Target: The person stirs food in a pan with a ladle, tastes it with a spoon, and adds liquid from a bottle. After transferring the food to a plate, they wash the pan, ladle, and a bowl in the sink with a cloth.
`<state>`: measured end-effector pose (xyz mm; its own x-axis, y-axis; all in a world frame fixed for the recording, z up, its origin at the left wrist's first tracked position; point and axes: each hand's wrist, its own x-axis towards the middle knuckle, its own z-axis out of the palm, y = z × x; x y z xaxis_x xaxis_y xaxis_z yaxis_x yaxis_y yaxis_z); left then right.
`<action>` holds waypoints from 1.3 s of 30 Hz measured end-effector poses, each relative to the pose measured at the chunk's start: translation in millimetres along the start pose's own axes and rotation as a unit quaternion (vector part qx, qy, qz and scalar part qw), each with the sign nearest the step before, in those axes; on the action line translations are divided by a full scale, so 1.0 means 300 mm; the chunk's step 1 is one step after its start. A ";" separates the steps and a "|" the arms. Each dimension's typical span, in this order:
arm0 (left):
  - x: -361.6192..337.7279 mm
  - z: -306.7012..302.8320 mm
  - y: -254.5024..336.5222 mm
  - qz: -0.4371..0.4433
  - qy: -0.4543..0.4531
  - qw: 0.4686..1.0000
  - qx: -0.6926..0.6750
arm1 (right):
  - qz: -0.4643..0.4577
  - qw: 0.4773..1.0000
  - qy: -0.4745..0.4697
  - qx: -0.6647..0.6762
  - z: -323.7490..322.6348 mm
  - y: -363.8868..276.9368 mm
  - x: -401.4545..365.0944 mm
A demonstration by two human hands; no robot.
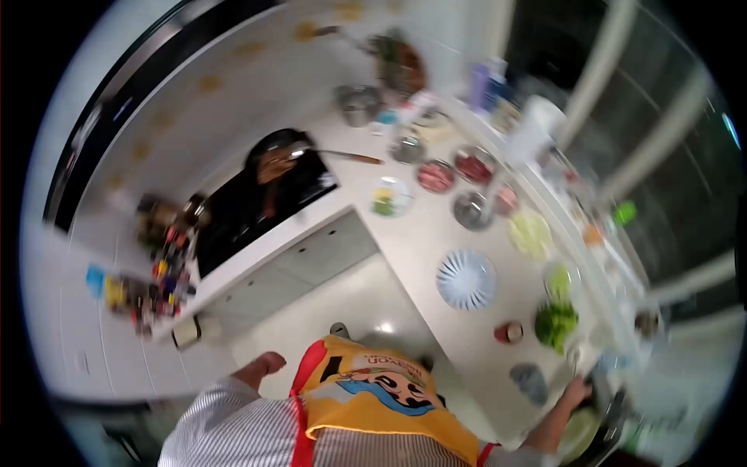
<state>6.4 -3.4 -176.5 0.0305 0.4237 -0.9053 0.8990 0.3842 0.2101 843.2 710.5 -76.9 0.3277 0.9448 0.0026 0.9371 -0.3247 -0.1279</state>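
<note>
My left hand (270, 363) hangs low beside the yellow apron (373, 389), away from the counter; its fingers are blurred. At the lower right, my right hand (576, 391) reaches over the counter's edge near the sink area. Its fingers look curled, and what they hold, if anything, is too blurred to name. A pale green round item (578, 436) lies just below that hand. Left of it is a grey oval object (529, 384) on the counter, with leafy greens (555, 325) further up.
A wok (276, 159) with a wooden-handled utensil sits on the black stove (257, 210). Along the white counter (405, 249) stand a striped plate (466, 279), bowls of meat (436, 177) and a small plate (391, 197). Bottles and jars crowd the left corner.
</note>
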 end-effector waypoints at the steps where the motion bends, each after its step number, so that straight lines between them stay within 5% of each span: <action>1: -0.028 -0.055 0.080 -0.052 -0.032 0.997 -0.047 | 0.102 0.944 0.174 0.262 -0.187 -0.264 -0.156; 3: -0.010 0.019 0.113 -0.022 0.028 0.998 0.042 | -0.080 0.932 0.091 0.341 -0.193 -0.575 -0.264; 4: -0.049 0.061 0.120 -0.025 0.026 0.999 0.027 | -0.257 0.889 0.068 0.373 -0.212 -0.787 -0.359; 6: -0.036 0.015 0.123 -0.091 0.056 0.990 -0.097 | -0.382 0.838 -0.130 0.367 -0.260 -1.247 -0.563; 8: -0.139 -0.099 0.148 -0.138 0.077 0.962 -0.225 | -0.533 0.774 -0.099 0.327 -0.314 -1.691 -0.700; 11: -0.292 -0.318 0.115 -0.171 0.127 0.919 -0.332 | -0.568 0.755 -0.110 0.309 -0.235 -2.253 -0.800; 14: -0.084 -0.220 -0.148 -0.157 0.275 0.767 -0.558 | -0.629 0.747 -0.071 0.203 -0.092 -2.691 -0.834; 19: -0.223 -0.607 -0.287 -0.121 0.337 0.701 -0.616 | -0.609 0.777 -0.118 0.108 0.104 -3.219 -0.861; 25: -0.412 -0.928 -0.306 -0.050 0.424 0.618 -0.660 | -0.587 0.796 -0.139 -0.051 0.269 -3.526 -0.884; 28: -0.412 -0.822 -0.335 -0.109 0.438 0.625 -0.637 | -0.671 0.721 -0.050 0.166 0.166 -3.565 -1.032; 29: -0.387 -0.750 -0.357 -0.149 0.419 0.616 -0.650 | -0.732 0.628 -0.072 0.253 0.007 -3.526 -1.135; 31: -0.491 -0.706 -0.359 -0.262 0.450 0.543 -0.659 | -0.741 0.510 -0.255 0.354 -0.167 -3.374 -1.319; 32: -0.509 -0.640 -0.400 -0.314 0.466 0.518 -0.645 | -0.809 0.416 -0.277 0.309 -0.267 -3.282 -1.396; 33: -0.518 -0.573 -0.438 -0.354 0.500 0.486 -0.623 | -0.807 0.330 -0.404 0.278 -0.287 -3.192 -1.463; 34: -0.578 -0.548 -0.471 -0.375 0.530 0.456 -0.609 | -0.848 0.289 -0.398 0.196 -0.336 -3.086 -1.535; 37: -0.725 -0.452 -0.626 -0.428 0.594 0.345 -0.586 | -0.664 0.257 -0.701 0.036 -0.214 -2.901 -1.603; 38: -0.749 -0.387 -0.710 -0.443 0.606 0.346 -0.563 | -0.583 0.255 -0.771 0.028 -0.173 -2.868 -1.604; 39: -0.791 -0.374 -0.778 -0.480 0.614 0.330 -0.533 | -0.559 0.331 -0.760 -0.027 -0.167 -2.886 -1.624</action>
<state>-259.8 -101.5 30.7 -0.8331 -0.5509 -0.0498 -0.4468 0.6172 0.6477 -121.9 529.0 82.4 -0.6274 -0.6062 -0.4887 0.3845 0.3047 -0.8714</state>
